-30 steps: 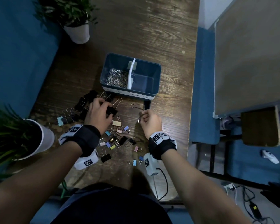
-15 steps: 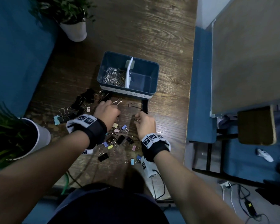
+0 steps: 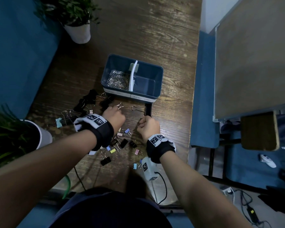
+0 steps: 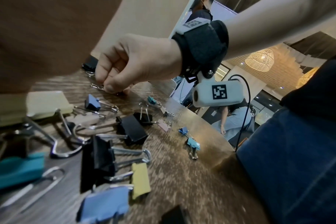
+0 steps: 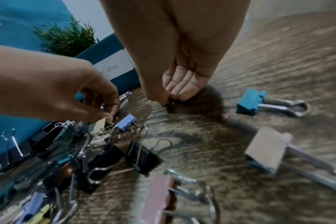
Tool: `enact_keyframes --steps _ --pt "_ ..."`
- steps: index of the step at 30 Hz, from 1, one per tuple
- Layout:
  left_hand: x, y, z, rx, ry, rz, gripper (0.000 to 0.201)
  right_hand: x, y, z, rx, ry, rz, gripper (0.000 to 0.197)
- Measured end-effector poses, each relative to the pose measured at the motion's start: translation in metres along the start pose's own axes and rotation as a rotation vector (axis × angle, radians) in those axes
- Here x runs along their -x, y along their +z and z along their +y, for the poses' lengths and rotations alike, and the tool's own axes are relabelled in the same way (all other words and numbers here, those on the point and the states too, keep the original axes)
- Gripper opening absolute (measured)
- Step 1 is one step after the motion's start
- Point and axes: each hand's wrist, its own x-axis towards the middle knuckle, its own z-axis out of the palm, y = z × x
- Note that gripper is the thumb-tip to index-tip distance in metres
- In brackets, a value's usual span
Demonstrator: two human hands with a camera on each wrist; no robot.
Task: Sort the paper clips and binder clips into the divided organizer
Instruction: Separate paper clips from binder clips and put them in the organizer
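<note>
The blue divided organizer [image 3: 134,98] stands mid-table, with a heap of paper clips [image 3: 117,79] in its left compartment and nothing in its right one. Loose binder clips [image 3: 122,142], black and pastel, lie scattered in front of it. My right hand [image 3: 142,122] [image 5: 169,100] pinches a small wire paper clip [image 4: 97,86] against the table, fingertips down. My left hand [image 3: 113,117] [image 5: 110,117] pinches with curled fingers at a small clip beside a cream binder clip [image 5: 98,125]; what it holds is mostly hidden.
A large black binder clip [image 3: 148,109] lies against the organizer's front right. Two potted plants [image 3: 77,30] [image 3: 15,139] stand at the table's back left and left edge. Loose paper clips [image 4: 48,178] lie among the binder clips. The table's right edge is close to my right hand.
My left hand has moved right, from the black binder clips to the small clips at the centre. My right hand has stayed in about the same place, still pinching.
</note>
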Motion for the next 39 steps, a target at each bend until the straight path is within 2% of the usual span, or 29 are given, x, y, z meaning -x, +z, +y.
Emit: enact_keyframes --steps 4,7,9,11,13,15,17,20,23,26,28,33,35,39 --pt "0.006 0.007 0.0 0.078 -0.026 0.027 0.02 0.003 -0.002 0.004 0.053 -0.043 -0.048 0.019" --pt "0.021 0.009 -0.009 0.432 -0.151 0.155 0.014 0.006 -0.008 0.004 0.09 -0.055 -0.106 0.018" --pt "0.033 0.002 -0.023 0.743 -0.24 0.34 0.006 0.01 -0.021 -0.005 -0.002 -0.075 -0.096 0.016" --pt "0.04 -0.015 -0.04 0.97 -0.293 0.538 0.002 0.01 -0.04 -0.028 -0.157 -0.172 -0.024 0.015" --pt "0.04 -0.039 -0.053 1.067 -0.331 0.699 0.002 0.004 -0.06 -0.06 -0.261 -0.3 0.068 0.016" --pt "0.03 -0.063 -0.063 1.089 -0.375 0.794 0.004 -0.01 -0.07 -0.094 -0.32 -0.376 0.159 0.021" --pt "0.014 -0.08 -0.071 1.117 -0.428 0.83 0.007 -0.026 -0.07 -0.119 -0.339 -0.373 0.238 0.021" --pt "-0.005 -0.087 -0.074 1.101 -0.463 0.778 0.014 -0.041 -0.06 -0.135 -0.234 -0.327 0.252 0.009" --pt "-0.007 -0.074 -0.072 1.076 -0.464 0.757 0.019 -0.043 -0.055 -0.129 -0.224 -0.286 0.215 0.012" --pt "0.01 -0.048 -0.067 1.088 -0.397 0.813 0.02 -0.023 -0.054 -0.106 -0.311 -0.345 0.217 0.012" --pt "0.024 -0.02 -0.056 1.032 -0.311 0.791 0.02 -0.003 -0.05 -0.081 -0.244 -0.39 0.176 0.009" --pt "0.049 0.05 -0.009 0.772 0.036 0.465 0.027 0.029 -0.014 -0.016 0.089 -0.426 -0.182 0.024" --pt "0.051 0.067 0.002 0.675 0.086 0.397 0.029 0.031 -0.002 -0.004 0.198 -0.433 -0.196 0.026" --pt "0.053 0.082 0.0 0.649 0.026 0.378 0.021 0.031 0.002 0.011 0.317 -0.457 -0.147 0.023"
